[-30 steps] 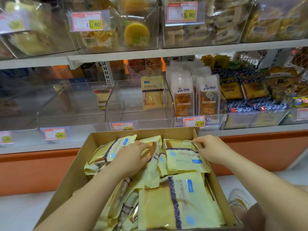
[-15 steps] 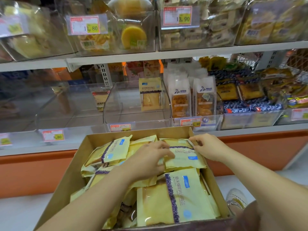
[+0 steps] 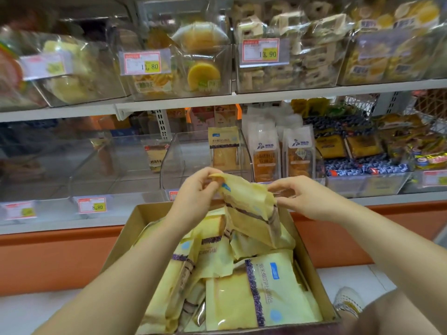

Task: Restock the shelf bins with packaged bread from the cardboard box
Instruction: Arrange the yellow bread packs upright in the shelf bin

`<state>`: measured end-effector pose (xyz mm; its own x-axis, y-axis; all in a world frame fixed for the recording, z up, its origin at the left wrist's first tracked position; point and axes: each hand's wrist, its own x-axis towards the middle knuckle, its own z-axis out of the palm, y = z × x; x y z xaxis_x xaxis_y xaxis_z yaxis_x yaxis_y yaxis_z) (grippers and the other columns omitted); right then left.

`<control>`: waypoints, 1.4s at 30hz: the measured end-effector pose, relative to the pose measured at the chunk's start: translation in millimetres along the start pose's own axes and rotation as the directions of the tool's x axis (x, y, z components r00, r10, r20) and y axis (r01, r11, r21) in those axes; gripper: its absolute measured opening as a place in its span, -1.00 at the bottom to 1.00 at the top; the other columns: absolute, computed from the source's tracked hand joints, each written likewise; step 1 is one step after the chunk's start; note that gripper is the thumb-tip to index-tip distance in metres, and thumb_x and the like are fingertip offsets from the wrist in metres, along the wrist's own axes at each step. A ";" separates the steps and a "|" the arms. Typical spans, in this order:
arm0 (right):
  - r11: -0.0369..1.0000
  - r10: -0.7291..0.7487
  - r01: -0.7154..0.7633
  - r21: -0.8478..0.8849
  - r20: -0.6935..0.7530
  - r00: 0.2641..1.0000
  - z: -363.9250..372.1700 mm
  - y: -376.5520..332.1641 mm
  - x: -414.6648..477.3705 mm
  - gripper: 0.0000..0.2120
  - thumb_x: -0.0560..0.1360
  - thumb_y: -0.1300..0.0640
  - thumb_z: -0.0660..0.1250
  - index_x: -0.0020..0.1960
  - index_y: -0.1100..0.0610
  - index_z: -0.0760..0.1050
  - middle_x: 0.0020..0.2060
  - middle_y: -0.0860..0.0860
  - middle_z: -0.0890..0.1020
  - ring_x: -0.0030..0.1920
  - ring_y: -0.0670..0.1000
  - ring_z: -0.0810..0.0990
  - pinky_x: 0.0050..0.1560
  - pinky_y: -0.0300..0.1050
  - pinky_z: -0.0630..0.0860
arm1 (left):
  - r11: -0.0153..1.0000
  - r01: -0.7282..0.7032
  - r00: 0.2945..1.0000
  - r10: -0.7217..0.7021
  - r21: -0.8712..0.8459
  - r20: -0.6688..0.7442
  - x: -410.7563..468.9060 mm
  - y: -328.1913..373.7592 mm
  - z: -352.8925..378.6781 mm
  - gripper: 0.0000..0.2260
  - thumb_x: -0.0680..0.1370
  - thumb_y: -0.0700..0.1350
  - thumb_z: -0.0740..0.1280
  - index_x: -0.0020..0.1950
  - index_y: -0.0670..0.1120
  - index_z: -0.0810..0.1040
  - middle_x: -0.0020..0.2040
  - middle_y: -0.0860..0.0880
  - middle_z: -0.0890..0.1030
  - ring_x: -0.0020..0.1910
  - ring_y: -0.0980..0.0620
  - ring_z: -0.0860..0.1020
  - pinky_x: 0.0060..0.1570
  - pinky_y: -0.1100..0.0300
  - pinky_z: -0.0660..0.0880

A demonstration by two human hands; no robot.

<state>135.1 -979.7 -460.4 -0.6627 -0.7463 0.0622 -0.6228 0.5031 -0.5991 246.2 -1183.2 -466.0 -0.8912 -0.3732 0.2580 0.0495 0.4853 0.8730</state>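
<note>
Yellow plastic bread packet (image 3: 251,209): held up over the far end of the box, tilted, with a purple band across it and a blue dot near the top. I can't tell whether its lower end touches the pile.
Left hand (image 3: 196,197): grasping the packet's top left corner, thumb and fingers pinched on the edge.
Right hand (image 3: 307,201): grasping the packet's upper right edge, fingertips curled onto it.
Brown cardboard box (image 3: 116,252): top open, directly below my view, with its far wall close to the front of the lower shelf.
Loose yellow packets (image 3: 261,293): piled in the box at mixed angles. The nearest one lies flat, print side up, with a purple strip down its left part.
Clear plastic shelf bin (image 3: 188,160): on the lower shelf, just behind the hands, with a curved front.
Single yellow packet (image 3: 223,151): standing upright at the back of that bin, same print as the ones in the box.
White-topped bread bags (image 3: 266,155): two upright at the front of the next bin to the right, just beside the clear one.
Blue patterned packs (image 3: 362,168): further right on the same shelf, stacked in a low tray.
Red-and-yellow price tag (image 3: 92,205): on the lower shelf edge to the left; I read 8.80.
Upper price tag (image 3: 261,50): on a clear bin on the top shelf; I read 13.90.
Round yellow cake (image 3: 203,74): in the upper bin left of that tag, wrapped in clear film.
Orange base panel (image 3: 48,257): runs under the lower shelf, behind the box.
White mesh shoe (image 3: 348,302): on the floor to the right of the box.
</note>
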 end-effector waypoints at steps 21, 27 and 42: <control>0.923 -0.062 0.038 0.384 0.051 0.997 10.4 -66.2 7.1 -0.77 0.45 0.05 0.42 0.10 -0.06 0.55 -0.02 -0.18 0.67 0.02 -0.18 0.62 0.02 -0.24 0.56 | 0.881 0.154 0.987 -0.116 -0.447 0.112 -13.9 31.9 -73.2 -0.80 0.61 -0.02 0.19 0.18 0.04 0.54 0.13 0.03 0.62 0.05 0.07 0.62 -0.15 0.14 0.60; 0.842 0.067 0.064 0.536 -0.222 0.973 32.6 -74.5 26.0 -0.83 0.48 0.05 0.39 0.01 -0.16 0.49 -0.07 -0.24 0.62 0.01 -0.18 0.58 -0.01 -0.24 0.55 | 0.994 0.109 0.988 -0.108 -0.003 0.112 -21.7 5.6 -47.2 -0.50 0.45 0.09 0.41 0.33 0.18 0.30 0.12 0.26 0.50 0.01 0.27 0.57 -0.07 0.20 0.58; 0.994 0.093 -0.103 -0.026 -0.270 0.958 11.8 1.7 117.1 -0.58 0.52 0.12 0.35 0.36 0.06 0.41 0.24 -0.01 0.55 0.20 -0.04 0.52 0.17 -0.19 0.42 | 0.992 0.107 0.975 -0.091 0.068 -0.202 120.3 -55.5 -24.2 -0.70 0.55 -0.25 0.31 0.19 0.04 0.38 0.07 0.09 0.56 0.00 0.15 0.52 -0.22 0.43 0.39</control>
<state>61.4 -1071.4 -463.5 -0.8051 -0.5510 0.2197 -0.5616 0.5889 -0.5812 147.1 -1274.2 -473.4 -0.7822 -0.5681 0.2558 -0.0765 0.4950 0.8656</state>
